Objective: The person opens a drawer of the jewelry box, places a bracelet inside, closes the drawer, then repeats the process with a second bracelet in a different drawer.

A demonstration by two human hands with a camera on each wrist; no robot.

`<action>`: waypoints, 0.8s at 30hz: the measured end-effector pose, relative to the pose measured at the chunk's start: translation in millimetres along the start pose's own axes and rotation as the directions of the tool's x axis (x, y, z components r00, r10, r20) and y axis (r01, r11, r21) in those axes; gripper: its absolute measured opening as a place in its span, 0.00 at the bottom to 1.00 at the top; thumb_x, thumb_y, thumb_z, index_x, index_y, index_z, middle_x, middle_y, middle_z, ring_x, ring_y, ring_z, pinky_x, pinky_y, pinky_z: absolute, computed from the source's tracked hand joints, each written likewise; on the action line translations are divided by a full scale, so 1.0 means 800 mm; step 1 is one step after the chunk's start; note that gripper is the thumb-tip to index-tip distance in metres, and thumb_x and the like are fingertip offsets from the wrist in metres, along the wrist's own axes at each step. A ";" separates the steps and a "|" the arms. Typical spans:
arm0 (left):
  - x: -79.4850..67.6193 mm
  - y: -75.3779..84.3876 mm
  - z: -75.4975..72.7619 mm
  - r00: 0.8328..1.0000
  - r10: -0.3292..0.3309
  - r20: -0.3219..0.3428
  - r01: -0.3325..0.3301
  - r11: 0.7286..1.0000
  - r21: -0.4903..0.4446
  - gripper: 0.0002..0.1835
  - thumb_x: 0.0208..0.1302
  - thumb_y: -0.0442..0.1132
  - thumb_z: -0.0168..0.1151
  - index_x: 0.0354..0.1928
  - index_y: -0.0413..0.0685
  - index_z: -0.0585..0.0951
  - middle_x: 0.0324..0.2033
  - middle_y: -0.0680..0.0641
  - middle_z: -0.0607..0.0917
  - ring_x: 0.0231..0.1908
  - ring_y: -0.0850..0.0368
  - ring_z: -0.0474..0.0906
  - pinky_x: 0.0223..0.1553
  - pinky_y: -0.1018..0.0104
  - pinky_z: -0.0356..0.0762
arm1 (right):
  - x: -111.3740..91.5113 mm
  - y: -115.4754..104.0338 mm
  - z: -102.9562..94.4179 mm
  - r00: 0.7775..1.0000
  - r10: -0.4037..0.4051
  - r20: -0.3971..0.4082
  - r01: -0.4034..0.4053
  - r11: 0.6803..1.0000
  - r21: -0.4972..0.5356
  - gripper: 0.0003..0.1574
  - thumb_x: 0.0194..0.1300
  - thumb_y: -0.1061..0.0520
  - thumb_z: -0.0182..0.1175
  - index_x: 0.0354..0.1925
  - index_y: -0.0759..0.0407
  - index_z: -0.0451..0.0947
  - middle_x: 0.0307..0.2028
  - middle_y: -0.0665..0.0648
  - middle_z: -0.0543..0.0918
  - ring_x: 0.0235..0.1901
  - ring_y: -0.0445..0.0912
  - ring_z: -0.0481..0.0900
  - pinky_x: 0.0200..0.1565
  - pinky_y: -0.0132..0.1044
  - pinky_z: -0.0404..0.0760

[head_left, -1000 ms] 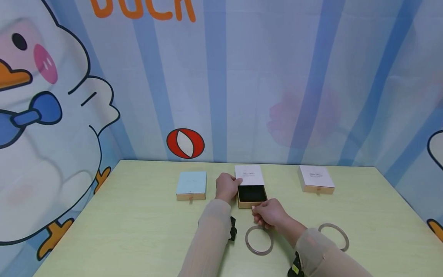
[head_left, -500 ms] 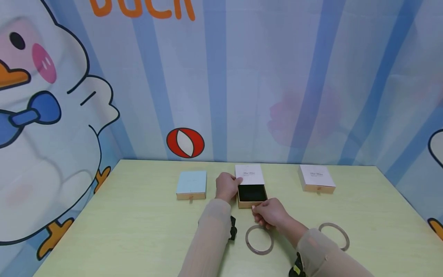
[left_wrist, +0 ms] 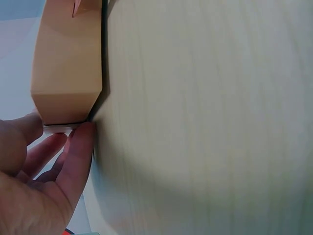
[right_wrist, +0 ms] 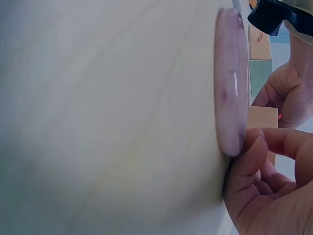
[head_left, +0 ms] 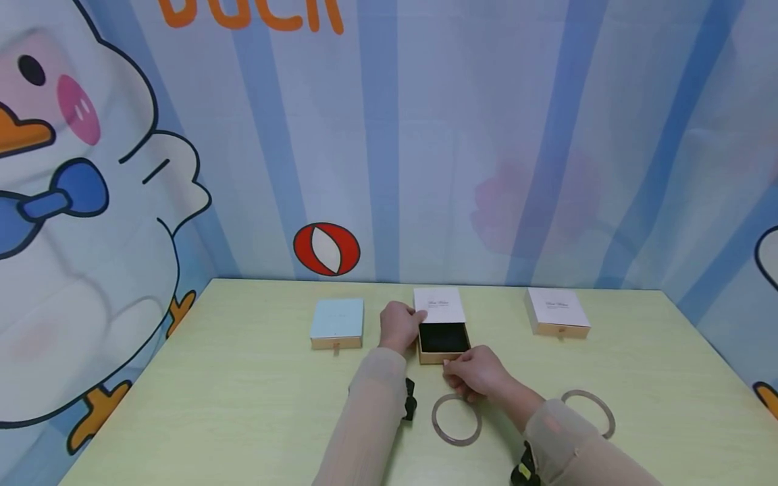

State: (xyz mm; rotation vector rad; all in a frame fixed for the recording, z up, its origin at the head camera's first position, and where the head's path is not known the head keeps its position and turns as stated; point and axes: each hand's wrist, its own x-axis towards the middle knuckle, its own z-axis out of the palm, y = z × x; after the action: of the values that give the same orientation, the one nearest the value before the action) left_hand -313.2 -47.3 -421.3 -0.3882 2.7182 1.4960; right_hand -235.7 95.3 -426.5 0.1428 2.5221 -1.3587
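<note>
Near the back of the table is a white drawer-style jewelry box (head_left: 439, 307), with its tan drawer (head_left: 439, 359) slid out toward me and a black lining showing inside. My left hand (head_left: 398, 327) grips the white sleeve by its sides; the left wrist view shows thumb and fingers at the end of the tan drawer (left_wrist: 68, 63). At the drawer's front, my right hand (head_left: 478, 371) pinches the small pull tab between thumb and forefinger, the tab mostly hidden by the fingertips. A pale purplish-grey bangle (head_left: 435, 424) lies just below that hand, large in the right wrist view.
A light blue box (head_left: 337, 318), closed, sits to the left, and another closed white box (head_left: 556, 309) to the right. A second bangle (head_left: 610, 417) lies by my right forearm, partly covered by the sleeve. A cartoon duck backdrop (head_left: 425, 135) rises behind the table (head_left: 243, 391).
</note>
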 end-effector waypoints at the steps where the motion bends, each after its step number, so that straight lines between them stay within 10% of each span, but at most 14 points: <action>1: 0.000 0.000 0.000 1.000 -0.001 0.001 0.001 1.000 -0.002 0.14 0.62 0.45 0.63 0.42 0.41 0.84 0.35 0.45 0.83 0.32 0.54 0.75 0.31 0.66 0.73 | 0.000 0.000 -0.001 1.000 -0.002 0.000 0.002 1.000 -0.005 0.17 0.63 0.53 0.60 0.23 0.63 0.81 0.15 0.52 0.76 0.14 0.41 0.71 0.16 0.30 0.72; 24: -0.003 0.000 -0.002 1.000 0.030 -0.007 -0.030 0.999 0.017 0.14 0.62 0.45 0.63 0.41 0.41 0.85 0.36 0.44 0.84 0.32 0.54 0.76 0.36 0.63 0.77 | -0.004 -0.001 -0.004 0.999 -0.044 0.023 0.046 0.996 -0.081 0.08 0.56 0.59 0.66 0.24 0.62 0.82 0.15 0.52 0.75 0.16 0.41 0.71 0.19 0.32 0.75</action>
State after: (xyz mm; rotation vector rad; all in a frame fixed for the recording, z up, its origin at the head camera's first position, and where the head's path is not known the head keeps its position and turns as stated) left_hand -311.0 -48.0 -420.1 -0.3545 2.7524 1.4797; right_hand -233.0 97.3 -423.3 0.0547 2.5726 -1.2644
